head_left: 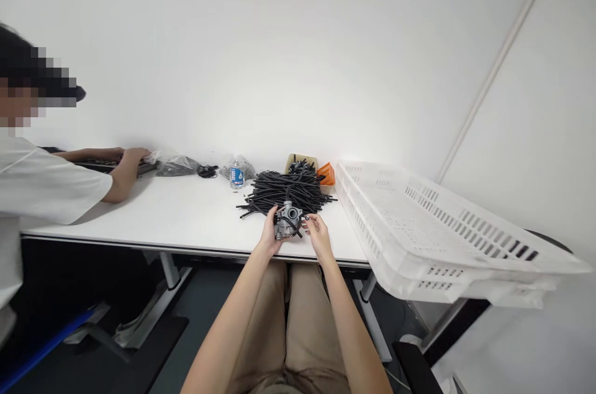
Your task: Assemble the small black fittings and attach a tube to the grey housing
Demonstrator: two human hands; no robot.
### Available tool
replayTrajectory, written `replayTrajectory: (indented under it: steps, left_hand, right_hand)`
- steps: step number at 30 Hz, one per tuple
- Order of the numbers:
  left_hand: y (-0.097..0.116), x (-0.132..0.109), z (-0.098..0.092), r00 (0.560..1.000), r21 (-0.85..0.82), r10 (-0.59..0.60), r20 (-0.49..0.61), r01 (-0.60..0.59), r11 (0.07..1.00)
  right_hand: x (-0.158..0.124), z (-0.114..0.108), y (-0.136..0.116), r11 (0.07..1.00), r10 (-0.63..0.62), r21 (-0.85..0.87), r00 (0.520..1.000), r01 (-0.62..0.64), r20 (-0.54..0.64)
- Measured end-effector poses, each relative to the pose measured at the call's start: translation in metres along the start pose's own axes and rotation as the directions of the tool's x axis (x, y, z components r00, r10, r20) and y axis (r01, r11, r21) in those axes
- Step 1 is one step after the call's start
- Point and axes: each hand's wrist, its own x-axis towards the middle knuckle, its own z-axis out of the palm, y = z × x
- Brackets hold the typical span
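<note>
A silver-grey metal carburetor (289, 215) is held just above the front edge of the white table. My left hand (270, 234) grips it from the left side, thumb up along its body. A short black hose (294, 228) curves across the carburetor's lower front. On its right side, my right hand (317, 234) has its fingers curled in a pinch close to the body; what sits between the fingertips is too small to make out. Right behind the carburetor lies a large pile of black rubber hoses (291, 189).
A big white plastic crate (372, 226) stands to the right. Behind the pile are an orange basket (327, 174) and a tan container (293, 161). A water bottle (237, 175) and plastic bags (177, 165) stand further left. A co-worker (51, 183) reaches over a dark tray.
</note>
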Motion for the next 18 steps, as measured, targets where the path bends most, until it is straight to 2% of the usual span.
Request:
replayTrajectory:
  steps: [4, 7, 11, 14, 18]
  left_hand:
    - [-0.005, 0.002, -0.001, 0.997, 0.046, 0.02, 0.069, -0.023, 0.999]
    - [-0.009, 0.002, 0.0, 0.995, 0.063, 0.048, 0.087, -0.054, 0.997]
    - [-0.014, 0.003, 0.002, 0.979, 0.083, 0.191, 0.067, -0.196, 0.977]
    - [-0.016, 0.004, 0.001, 0.955, 0.114, 0.288, 0.071, -0.295, 0.949]
    - [-0.016, 0.003, 0.001, 0.955, 0.139, 0.279, 0.097, -0.29, 0.947]
  right_hand:
    - [-0.002, -0.001, -0.002, 1.0, 0.003, 0.015, 1.0, -0.004, 0.016]
    - [-0.003, 0.0, 0.0, 0.999, -0.03, 0.025, 0.996, 0.028, 0.087]
    - [-0.005, 0.003, 0.004, 0.999, -0.048, 0.014, 0.981, 0.046, 0.187]
    - [-0.005, 0.004, 0.006, 0.998, -0.053, -0.003, 0.977, 0.055, 0.208]
    - [-0.005, 0.005, 0.004, 0.998, -0.056, -0.028, 0.978, 0.063, 0.202]
